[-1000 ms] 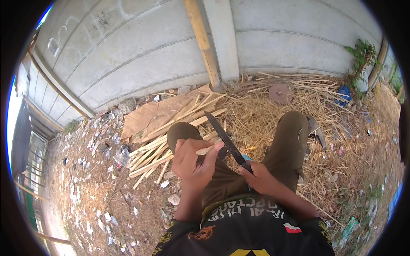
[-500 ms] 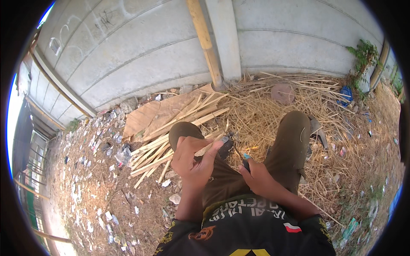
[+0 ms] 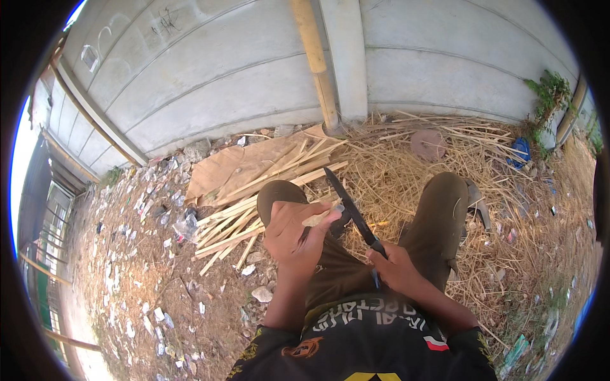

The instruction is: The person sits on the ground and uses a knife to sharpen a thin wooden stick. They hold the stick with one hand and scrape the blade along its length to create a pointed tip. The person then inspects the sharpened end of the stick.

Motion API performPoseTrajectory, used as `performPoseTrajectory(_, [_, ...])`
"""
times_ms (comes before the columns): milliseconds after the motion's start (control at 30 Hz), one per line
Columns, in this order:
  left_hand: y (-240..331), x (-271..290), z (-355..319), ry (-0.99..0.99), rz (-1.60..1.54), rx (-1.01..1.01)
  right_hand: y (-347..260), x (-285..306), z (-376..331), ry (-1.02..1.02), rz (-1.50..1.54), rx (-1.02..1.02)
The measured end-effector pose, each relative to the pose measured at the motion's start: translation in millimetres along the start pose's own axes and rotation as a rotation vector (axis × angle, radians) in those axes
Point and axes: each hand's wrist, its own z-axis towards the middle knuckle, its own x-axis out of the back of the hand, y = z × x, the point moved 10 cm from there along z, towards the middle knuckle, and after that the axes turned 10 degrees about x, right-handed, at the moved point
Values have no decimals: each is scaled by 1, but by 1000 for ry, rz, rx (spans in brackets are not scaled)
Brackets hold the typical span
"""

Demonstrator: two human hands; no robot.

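I sit on the ground with both knees up. My left hand [image 3: 293,233] grips a short pale bamboo stick [image 3: 316,219] that lies across my left knee. My right hand [image 3: 394,265] is closed on the handle of a long dark knife [image 3: 348,204]. Its blade points up and away from me, just to the right of the stick's end, over the gap between my knees. Whether the blade touches the stick I cannot tell.
A pile of split bamboo strips [image 3: 254,203] lies on brown cardboard [image 3: 232,168] to my left front. Straw and shavings [image 3: 394,171] cover the ground ahead. A bamboo pole [image 3: 316,63] leans on the grey concrete wall [image 3: 222,82]. Litter dots the dirt at left.
The knife dropped toward the stick half a second ago and is now raised again, blade pointing up. My left hand has kept the stick on my knee.
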Motion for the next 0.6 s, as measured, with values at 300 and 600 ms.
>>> performPoseTrajectory(300, [7,-4,4,-103,-26,-60,-99,35,-20,380,214,525])
performPoseTrajectory(600, [8,-8,2,-152,-48,-88,0,-4,-4,78,108,20])
